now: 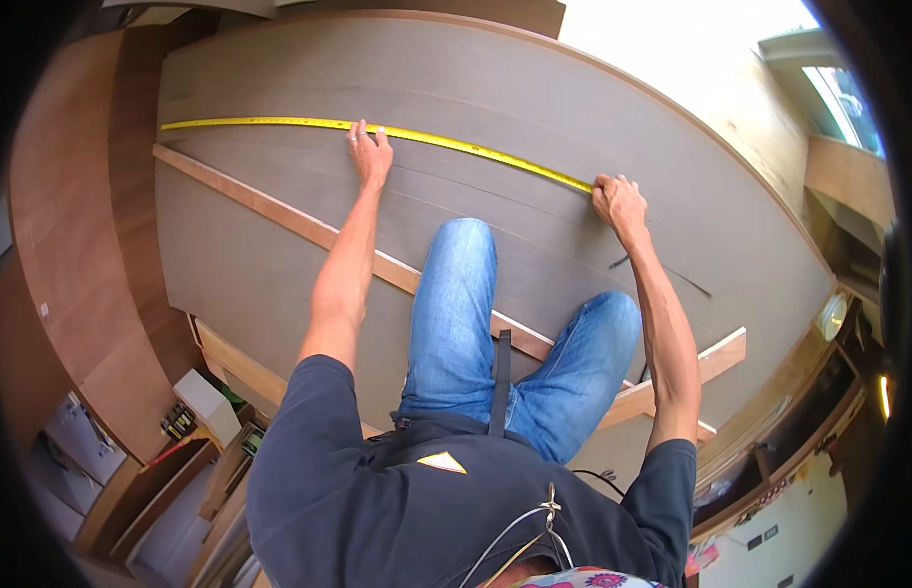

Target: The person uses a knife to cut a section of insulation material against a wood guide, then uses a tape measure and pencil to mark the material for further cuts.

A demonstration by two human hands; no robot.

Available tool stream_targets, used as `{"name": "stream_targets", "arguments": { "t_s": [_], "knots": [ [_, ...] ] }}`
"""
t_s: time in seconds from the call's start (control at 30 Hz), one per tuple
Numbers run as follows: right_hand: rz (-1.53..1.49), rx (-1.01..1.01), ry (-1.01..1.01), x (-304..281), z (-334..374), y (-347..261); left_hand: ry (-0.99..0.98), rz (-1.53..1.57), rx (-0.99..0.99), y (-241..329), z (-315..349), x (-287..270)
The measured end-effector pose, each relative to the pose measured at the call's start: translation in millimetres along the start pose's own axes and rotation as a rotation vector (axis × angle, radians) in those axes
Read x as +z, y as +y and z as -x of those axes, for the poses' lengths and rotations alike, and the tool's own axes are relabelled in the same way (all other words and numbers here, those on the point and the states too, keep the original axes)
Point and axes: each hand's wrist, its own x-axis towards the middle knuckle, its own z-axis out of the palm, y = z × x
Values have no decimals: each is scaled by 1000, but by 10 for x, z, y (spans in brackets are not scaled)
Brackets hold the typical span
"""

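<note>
Stretching across the upper middle of the frame, a yellow tape measure (456, 144) lies over a large grey-brown panel (280, 73), its far end reaching the panel's left edge. The right hand (621, 204), right of centre, has its grip closed on the near end of the tape; what sits inside the fist is hidden. The left hand (371, 157), at upper centre, touches the tape with its fingertips; whether that grip pinches or only rests, I cannot tell. A long wooden strip (280, 213) slants below the tape from the left edge toward the knees in blue jeans (456, 284) at centre. Another wood piece (720, 355) shows at lower right, beyond the right forearm.
</note>
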Motion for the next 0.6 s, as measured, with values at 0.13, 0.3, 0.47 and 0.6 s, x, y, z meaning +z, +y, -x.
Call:
{"name": "stream_targets", "arguments": {
  "t_s": [0.13, 0.3, 0.47, 0.6],
  "knots": [
    [-38, -23, 68, 33, 32, 40, 10, -72, 65, -74, 12, 13],
    [-34, 165, -108, -97, 450, 1186, -62, -2, -31, -130, -63, 43],
    [-100, 305, -287, -498, 1026, 2734, -114, -35, -120, -317, -148, 64],
    [-16, 406, -345, -551, 1202, 3267, -140, -54, -45, -524, -292, 84]
  ]
}}
